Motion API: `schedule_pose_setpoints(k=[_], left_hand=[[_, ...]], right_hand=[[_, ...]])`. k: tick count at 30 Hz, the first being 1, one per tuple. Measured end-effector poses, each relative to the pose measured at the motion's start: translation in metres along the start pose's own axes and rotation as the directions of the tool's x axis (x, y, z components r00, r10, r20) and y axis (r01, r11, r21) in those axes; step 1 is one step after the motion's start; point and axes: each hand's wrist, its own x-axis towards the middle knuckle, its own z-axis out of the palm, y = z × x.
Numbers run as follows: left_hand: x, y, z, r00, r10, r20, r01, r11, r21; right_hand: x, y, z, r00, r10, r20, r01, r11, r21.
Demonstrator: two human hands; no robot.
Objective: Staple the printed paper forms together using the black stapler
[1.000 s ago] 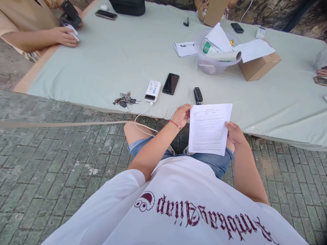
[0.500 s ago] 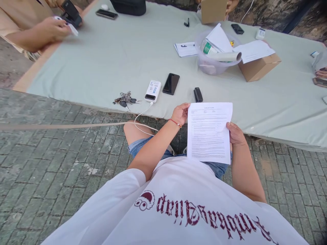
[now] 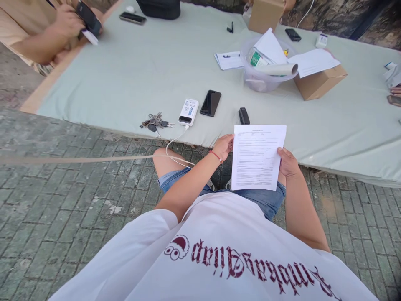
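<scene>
A printed white sheet of paper (image 3: 257, 156) is held upright over my lap at the front edge of the grey-green table (image 3: 150, 75). My left hand (image 3: 223, 146) grips its left edge and my right hand (image 3: 287, 163) grips its right edge. Just beyond the sheet's top lies a black stapler (image 3: 243, 116). Left of it lie a black phone (image 3: 211, 103), a white power bank (image 3: 188, 112) with a white cable running to my lap, and a bunch of keys (image 3: 154, 122).
A clear plastic tub (image 3: 265, 77) with papers and a rolled sheet stands behind, next to a cardboard box (image 3: 319, 81). Another person's hands (image 3: 67, 21) hold a dark device at the far left. Someone else's hand (image 3: 395, 90) shows at the right edge. Brick paving lies below.
The sheet dropped toward my lap, then came back up a little. The person at far left lifted their hands from the table with the dark device.
</scene>
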Motion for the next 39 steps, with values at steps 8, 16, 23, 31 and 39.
schedule_pose_setpoints(k=[8, 16, 23, 31, 39], left_hand=[[-0.034, -0.037, -0.012, 0.989, -0.133, -0.057, 0.139, 0.982, 0.13], [-0.036, -0.046, -0.008, 0.964, -0.208, -0.166, 0.218, 0.975, 0.047], [-0.023, -0.044, 0.007, 0.918, -0.261, -0.3, 0.27, 0.963, -0.011], [-0.002, -0.04, 0.016, 0.913, -0.264, -0.31, 0.269, 0.963, -0.028], [0.02, -0.041, 0.023, 0.919, -0.264, -0.292, 0.249, 0.965, -0.087]], right_hand=[[0.001, 0.013, -0.005, 0.997, 0.08, -0.008, -0.079, 0.997, 0.019], [0.015, 0.014, -0.009, 0.953, 0.304, -0.006, -0.304, 0.952, -0.014], [0.048, -0.005, -0.01, 0.92, 0.391, -0.035, -0.393, 0.916, -0.081], [0.073, -0.018, -0.009, 0.901, 0.417, -0.123, -0.432, 0.888, -0.154], [0.072, -0.005, -0.016, 0.916, 0.356, -0.184, -0.382, 0.914, -0.137]])
